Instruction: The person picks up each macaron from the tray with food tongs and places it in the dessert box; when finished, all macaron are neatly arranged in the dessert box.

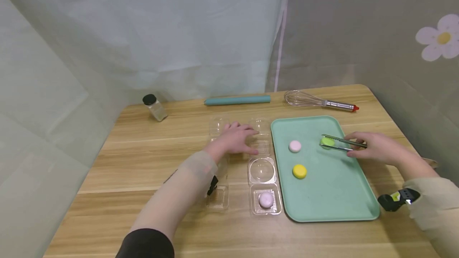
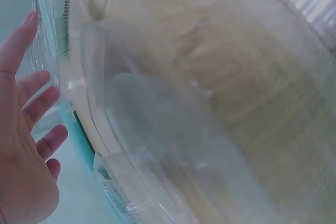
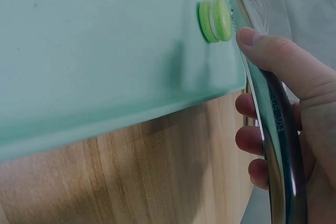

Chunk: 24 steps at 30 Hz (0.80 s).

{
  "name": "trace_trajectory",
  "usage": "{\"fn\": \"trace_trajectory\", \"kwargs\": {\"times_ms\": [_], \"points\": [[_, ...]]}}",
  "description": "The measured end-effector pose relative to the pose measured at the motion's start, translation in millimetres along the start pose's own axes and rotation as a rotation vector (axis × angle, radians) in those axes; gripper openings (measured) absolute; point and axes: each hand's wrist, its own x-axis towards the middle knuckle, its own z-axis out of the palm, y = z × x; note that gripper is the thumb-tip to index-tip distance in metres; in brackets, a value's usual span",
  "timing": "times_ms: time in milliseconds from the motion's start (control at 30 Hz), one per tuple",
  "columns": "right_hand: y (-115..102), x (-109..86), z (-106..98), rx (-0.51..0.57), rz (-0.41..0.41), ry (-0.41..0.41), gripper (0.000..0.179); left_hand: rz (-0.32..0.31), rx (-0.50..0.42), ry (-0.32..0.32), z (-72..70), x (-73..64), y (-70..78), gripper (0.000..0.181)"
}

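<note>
My right hand (image 1: pixel 376 148) grips metal tongs (image 3: pixel 286 145) over the right side of a mint-green tray (image 1: pixel 330 194). The tongs' tips stand on either side of a green macaron (image 1: pixel 327 142); whether they squeeze it I cannot tell. A pink macaron (image 1: pixel 295 146) and a yellow macaron (image 1: pixel 299 171) lie on the tray too. Left of it, my left hand (image 1: pixel 234 138) is spread loosely over clear plastic boxes, its fingers near an open box (image 1: pixel 261 146). Closer to me, another open box (image 1: pixel 253 206) holds a lilac macaron (image 1: pixel 266 200).
Along the table's back lie a blue-green rolling stick (image 1: pixel 237 100) and a whisk (image 1: pixel 319 102). A black-lidded jar (image 1: pixel 155 108) lies tilted at the back left. Another clear box (image 1: pixel 218 198) sits partly beneath my left forearm.
</note>
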Motion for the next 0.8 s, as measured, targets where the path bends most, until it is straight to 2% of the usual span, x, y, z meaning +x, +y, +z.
{"fn": "trace_trajectory", "kwargs": {"times_ms": [233,800], "points": [[-1.4,0.5,2.2,0.002,0.020,-0.008,0.055,-0.009,-0.003,-0.009,4.7,-2.4,-2.1,0.082],[-1.6,0.9,4.0,0.011,0.045,-0.030,0.059,-0.017,-0.024,0.005,4.0,-8.6,-1.4,0.081]]}}
